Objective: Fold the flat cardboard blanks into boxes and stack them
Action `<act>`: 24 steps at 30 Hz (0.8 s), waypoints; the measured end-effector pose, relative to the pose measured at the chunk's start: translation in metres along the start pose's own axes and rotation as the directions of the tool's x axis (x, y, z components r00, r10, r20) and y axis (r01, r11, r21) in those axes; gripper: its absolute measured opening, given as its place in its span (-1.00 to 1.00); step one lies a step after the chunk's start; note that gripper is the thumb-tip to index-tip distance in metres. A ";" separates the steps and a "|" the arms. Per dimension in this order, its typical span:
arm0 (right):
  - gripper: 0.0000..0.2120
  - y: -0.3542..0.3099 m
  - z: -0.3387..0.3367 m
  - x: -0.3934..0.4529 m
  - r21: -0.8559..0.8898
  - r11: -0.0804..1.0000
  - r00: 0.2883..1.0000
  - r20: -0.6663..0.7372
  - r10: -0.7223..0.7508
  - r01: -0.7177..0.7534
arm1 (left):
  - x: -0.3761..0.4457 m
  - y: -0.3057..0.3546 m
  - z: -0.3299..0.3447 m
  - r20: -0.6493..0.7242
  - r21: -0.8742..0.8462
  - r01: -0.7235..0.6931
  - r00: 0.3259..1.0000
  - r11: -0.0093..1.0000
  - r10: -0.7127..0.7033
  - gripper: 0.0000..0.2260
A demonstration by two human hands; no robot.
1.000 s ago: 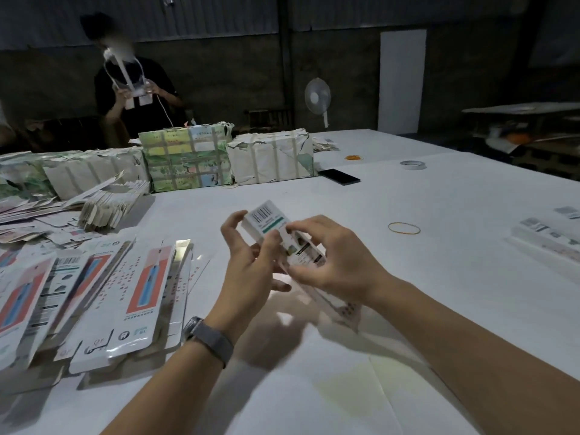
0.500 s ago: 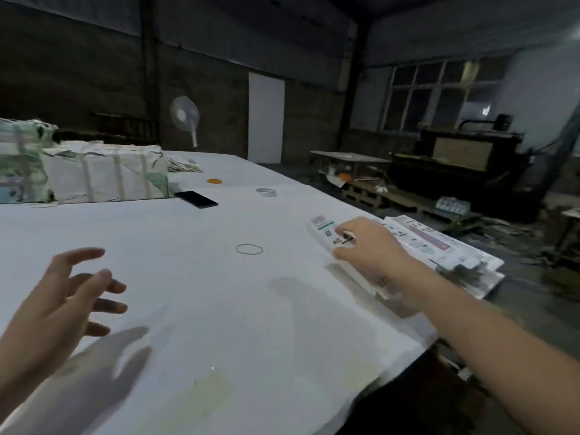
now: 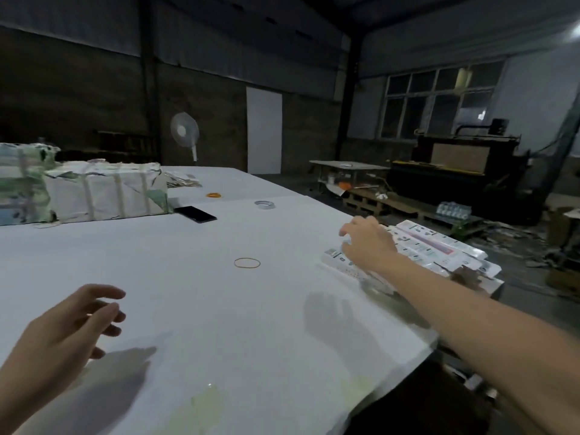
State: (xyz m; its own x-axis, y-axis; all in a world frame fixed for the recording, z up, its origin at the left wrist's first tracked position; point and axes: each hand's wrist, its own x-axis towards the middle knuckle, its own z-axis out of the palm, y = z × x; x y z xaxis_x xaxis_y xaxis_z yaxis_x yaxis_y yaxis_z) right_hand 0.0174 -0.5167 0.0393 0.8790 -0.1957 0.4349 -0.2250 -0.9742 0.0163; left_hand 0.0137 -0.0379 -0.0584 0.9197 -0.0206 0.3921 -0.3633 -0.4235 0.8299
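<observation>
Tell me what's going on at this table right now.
A person is working at a big white table, making up small cardboard boxes. The right hand reaches out to the stack of finished boxes at the table's right edge and rests on a box there; whether the fingers grip it is unclear. The left hand hovers open and empty above the table. A rubber band and a phone lie further back, beside wrapped bundles.

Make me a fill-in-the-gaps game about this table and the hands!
1. The right hand rests on the stack of folded ____ at the table's edge.
2. The thin loop lying alone on the white table is a rubber ____.
3. The left hand holds ____.
4. The black phone lies beside the wrapped ____.

Missing words: boxes; band; nothing; bundles
</observation>
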 end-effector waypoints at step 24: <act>-0.78 -0.313 0.059 -0.088 0.852 0.310 0.824 -0.219 -0.523 0.423 | 0.005 0.034 -0.065 -0.231 0.794 0.271 0.963 0.544 -0.142 -0.61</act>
State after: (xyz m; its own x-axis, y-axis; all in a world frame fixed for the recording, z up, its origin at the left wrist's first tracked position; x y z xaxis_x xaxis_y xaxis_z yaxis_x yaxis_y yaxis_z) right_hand 0.0354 -0.2015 -0.0570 0.7498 0.3728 0.5466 0.6599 -0.4803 -0.5778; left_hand -0.0037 0.0070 -0.0026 0.9025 0.2495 0.3510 0.1697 -0.9552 0.2426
